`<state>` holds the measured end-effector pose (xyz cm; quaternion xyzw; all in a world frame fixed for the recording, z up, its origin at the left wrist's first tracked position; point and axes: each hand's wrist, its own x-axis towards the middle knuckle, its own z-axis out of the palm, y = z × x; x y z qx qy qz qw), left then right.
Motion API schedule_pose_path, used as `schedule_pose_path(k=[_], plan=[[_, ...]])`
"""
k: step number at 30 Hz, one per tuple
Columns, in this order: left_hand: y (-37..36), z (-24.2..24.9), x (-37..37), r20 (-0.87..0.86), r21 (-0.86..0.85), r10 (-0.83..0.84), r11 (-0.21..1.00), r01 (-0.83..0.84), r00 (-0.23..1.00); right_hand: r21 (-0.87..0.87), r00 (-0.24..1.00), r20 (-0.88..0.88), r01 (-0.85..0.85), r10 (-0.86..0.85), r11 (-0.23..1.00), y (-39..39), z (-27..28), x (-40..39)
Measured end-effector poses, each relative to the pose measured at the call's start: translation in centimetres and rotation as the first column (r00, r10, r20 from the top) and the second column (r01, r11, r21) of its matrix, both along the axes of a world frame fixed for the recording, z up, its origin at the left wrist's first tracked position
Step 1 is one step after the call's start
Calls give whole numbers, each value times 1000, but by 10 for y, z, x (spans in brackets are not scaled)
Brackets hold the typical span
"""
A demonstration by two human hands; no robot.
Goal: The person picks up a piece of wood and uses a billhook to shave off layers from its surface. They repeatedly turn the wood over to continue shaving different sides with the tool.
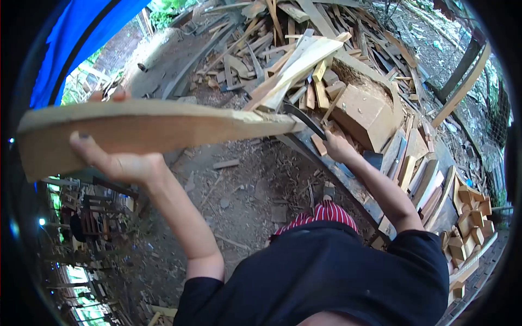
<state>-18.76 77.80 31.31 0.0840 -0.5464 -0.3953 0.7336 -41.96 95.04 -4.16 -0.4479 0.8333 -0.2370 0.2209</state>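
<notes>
Your left hand (pixel 117 163) has the wide end of the long tapered board (pixel 163 130): grip wrapped from below, thumb on the near face, fingertips over the far side, opened only to the board's thickness. Your right hand (pixel 338 148) is closed round the long-bladed knife (pixel 306 120), handle mostly hidden in the fist.

Board is up in front of you, slanting across to your right, narrow end at the blade. Can't tell if the edge is biting or just beside the wood. Holding the wide end looks like a choice for leverage and for clearance: left hand well apart from the steel. Narrow end seems propped at the pile, probably for backing; actual contact is hidden.

Around you: scrap-wood pile (pixel 261 54) beyond the blade, pale split lengths (pixel 304 68) just beside it, big hewn block (pixel 365 111) close past your right fist. These crowd the knife side. Counter (pixel 359 187) edge runs under your right forearm, striped trousers (pixel 326 213) near it. Notched offcuts (pixel 467 223) sit farther right; chip-strewn ground (pixel 244 185) below the board.
</notes>
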Motion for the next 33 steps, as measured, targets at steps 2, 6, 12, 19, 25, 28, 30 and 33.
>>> schedule_pose_path(k=[2,6,12,19,25,28,30,33], plan=[[-5,1,-2,-21,14,45,999,-45,999,-111,995,-76,50,-58,993,6,44,6],[-13,8,-9,105,2,43,999,-43,994,-522,1000,13,-6,15,853,-11,178,34],[-13,11,-14,151,0,-6,1000,6,989,-619,982,-169,-174,86,766,-23,179,55],[-15,7,-11,47,-16,123,992,-123,991,-450,976,-144,-213,165,867,-31,132,52],[-19,8,-8,73,-2,38,999,-38,997,-639,983,-114,-181,141,747,-34,240,63],[-9,9,-14,52,-12,54,998,-54,997,-817,966,-258,-200,-31,541,-38,239,64],[-8,8,-14,47,-7,53,999,-53,997,-680,968,-249,-194,25,707,-35,185,62],[-9,4,-9,31,-15,44,999,-43,999,-300,957,-277,-168,82,939,-36,115,57]])
